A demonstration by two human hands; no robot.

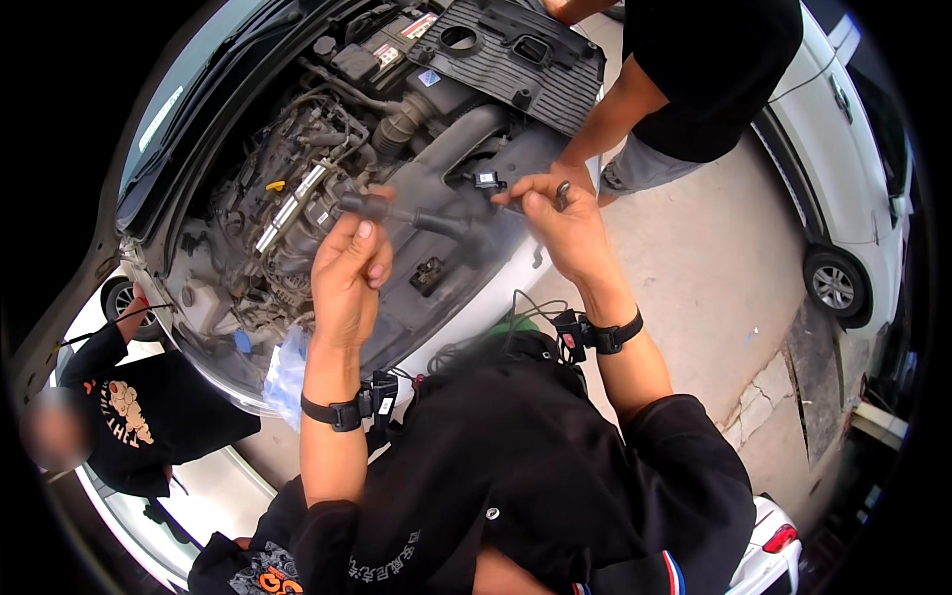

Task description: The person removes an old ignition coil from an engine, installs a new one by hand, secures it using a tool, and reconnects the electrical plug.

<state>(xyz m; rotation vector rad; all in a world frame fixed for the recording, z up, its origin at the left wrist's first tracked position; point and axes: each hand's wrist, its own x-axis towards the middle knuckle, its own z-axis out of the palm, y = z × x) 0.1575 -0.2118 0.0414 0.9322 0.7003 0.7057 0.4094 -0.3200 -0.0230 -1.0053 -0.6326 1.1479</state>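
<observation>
Over the engine bay, my left hand (pixel 352 260) is closed around a dark, tube-shaped part (pixel 365 206) with a narrower, blurred shaft pointing right. To its right, my right hand (pixel 565 223) has thumb and forefinger pinched together. Close to those fingertips is a small black part with a pale label (pixel 486 180); whether they grip it, I cannot tell. A dark metal ring-like piece (pixel 562 193) shows among the right fingers. Below and between my hands, a small black component (pixel 427 276) lies on the dark front panel (pixel 397 297).
The open engine bay holds the exposed engine (pixel 288 198). A ribbed black engine cover (pixel 516 59) lies across its far right. A person in black (pixel 709 79) stands close beyond my right hand; another person (pixel 149 416) is at the left. White cars (pixel 853 188) stand at right.
</observation>
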